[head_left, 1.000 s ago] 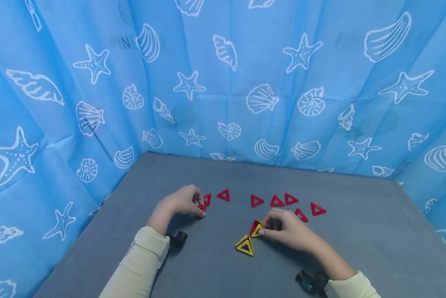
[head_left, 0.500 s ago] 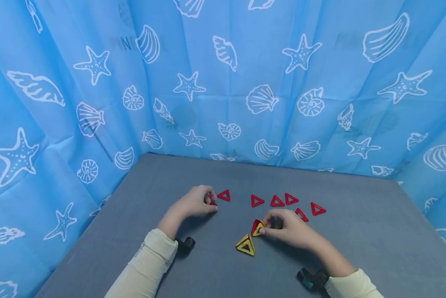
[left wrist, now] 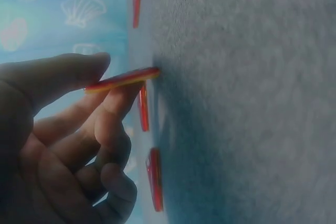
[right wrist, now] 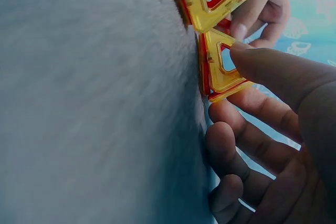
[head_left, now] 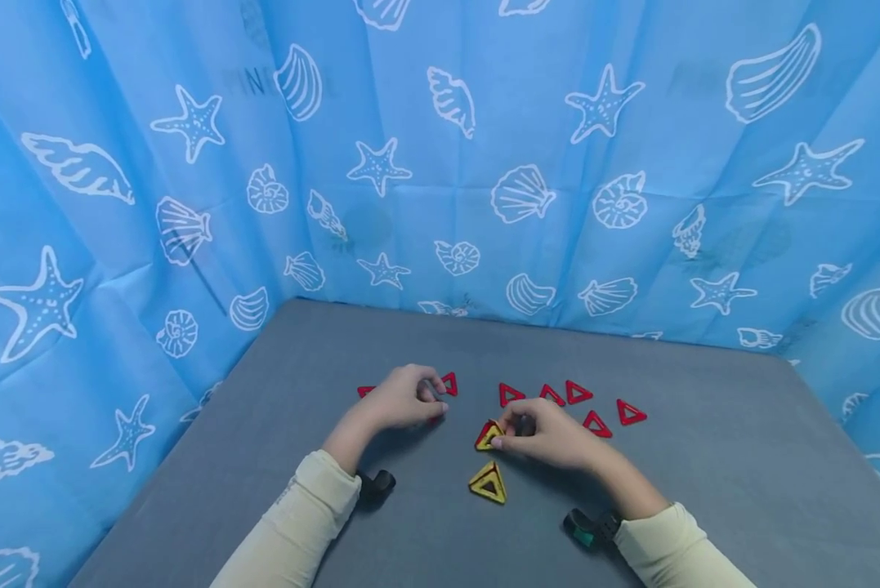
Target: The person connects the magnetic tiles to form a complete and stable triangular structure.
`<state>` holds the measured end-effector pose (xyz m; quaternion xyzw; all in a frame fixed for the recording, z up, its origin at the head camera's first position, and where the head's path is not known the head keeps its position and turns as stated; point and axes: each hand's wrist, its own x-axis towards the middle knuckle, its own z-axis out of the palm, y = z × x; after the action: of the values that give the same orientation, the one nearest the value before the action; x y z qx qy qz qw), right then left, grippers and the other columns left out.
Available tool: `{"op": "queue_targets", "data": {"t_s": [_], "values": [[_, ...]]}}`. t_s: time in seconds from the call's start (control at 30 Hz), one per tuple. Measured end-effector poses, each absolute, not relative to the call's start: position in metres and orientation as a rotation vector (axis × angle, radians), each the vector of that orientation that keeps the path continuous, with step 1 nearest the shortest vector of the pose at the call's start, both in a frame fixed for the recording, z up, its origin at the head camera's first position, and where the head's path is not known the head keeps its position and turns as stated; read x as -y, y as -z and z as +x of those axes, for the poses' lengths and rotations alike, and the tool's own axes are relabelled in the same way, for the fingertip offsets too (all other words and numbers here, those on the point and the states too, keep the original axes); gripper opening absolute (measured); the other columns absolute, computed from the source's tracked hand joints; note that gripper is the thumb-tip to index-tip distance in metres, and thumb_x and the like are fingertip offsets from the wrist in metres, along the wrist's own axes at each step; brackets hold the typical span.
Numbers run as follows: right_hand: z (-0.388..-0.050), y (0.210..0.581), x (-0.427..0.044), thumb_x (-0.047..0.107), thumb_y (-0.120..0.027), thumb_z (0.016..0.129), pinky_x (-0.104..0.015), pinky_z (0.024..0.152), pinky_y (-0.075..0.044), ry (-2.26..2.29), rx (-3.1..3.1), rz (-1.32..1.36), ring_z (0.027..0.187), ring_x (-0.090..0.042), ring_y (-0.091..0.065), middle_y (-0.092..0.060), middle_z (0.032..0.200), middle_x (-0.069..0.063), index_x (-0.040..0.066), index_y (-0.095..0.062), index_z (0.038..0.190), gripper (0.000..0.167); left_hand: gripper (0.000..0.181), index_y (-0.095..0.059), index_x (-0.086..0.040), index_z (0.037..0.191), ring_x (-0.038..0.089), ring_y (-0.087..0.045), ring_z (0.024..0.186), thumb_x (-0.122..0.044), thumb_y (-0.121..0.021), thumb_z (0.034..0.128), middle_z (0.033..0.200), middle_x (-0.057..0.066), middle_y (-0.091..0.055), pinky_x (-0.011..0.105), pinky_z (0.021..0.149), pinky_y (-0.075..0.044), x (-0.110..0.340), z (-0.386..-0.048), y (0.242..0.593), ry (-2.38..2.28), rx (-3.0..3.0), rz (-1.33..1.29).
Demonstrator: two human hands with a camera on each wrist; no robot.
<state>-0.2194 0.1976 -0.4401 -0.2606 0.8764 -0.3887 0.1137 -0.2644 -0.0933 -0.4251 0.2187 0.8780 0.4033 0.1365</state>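
Left grip (head_left: 403, 398) in a pinch on near-upright red tile (left wrist: 122, 80), right grip (head_left: 548, 433) likewise on apex-up yellow triangle (right wrist: 215, 69)

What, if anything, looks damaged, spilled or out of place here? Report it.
Nothing stands out. The red triangles lie on the gray table, no breaks visible. The tile in the left hand is tipped up, but that hand pinches it; the right hand pinches a yellow-and-red piece.
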Motion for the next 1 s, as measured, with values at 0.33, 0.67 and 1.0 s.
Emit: {"op": "queue_targets", "data": {"t_s": [0.33,0.67,1.0], "values": [[-0.233,0.445,-0.184,0.034,-0.08,0.097,-0.026,0.067,-0.051,1.167,-2.497,-0.799,0.071,-0.012,-0.06,-0.067,0.089,0.004,0.021,-0.073,0.1,0.015,0.025,-0.07,-0.002,0.114,0.016,-0.068,0.065,-0.019,-0.078,0.0972,0.088,0.008,-0.079,0.03,0.063,-0.055,0.08,-0.261,0.427,-1.202,-2.487,0.667],[-0.236,0.448,-0.192,0.021,-0.076,0.1,-0.027,0.074,-0.053,1.284,-2.369,-0.839,0.082,-0.016,-0.064,-0.069,0.092,-0.004,0.013,-0.075,0.109,0.013,0.025,-0.071,-0.006,0.115,0.028,-0.072,0.069,-0.023,-0.078,0.0976,0.092,0.003,-0.079,0.033,0.06,-0.056,0.074,-0.258,0.425,-1.233,-2.417,0.66],[-0.237,0.451,-0.189,0.024,-0.076,0.099,-0.028,0.077,-0.054,1.278,-2.365,-0.828,0.082,-0.016,-0.065,-0.07,0.094,-0.001,0.016,-0.075,0.11,0.013,0.022,-0.072,-0.018,0.113,0.03,-0.069,0.064,-0.037,-0.073,0.101,0.092,0.006,-0.078,0.036,0.057,-0.056,0.075,-0.257,0.425,-1.218,-2.424,0.652]]}}
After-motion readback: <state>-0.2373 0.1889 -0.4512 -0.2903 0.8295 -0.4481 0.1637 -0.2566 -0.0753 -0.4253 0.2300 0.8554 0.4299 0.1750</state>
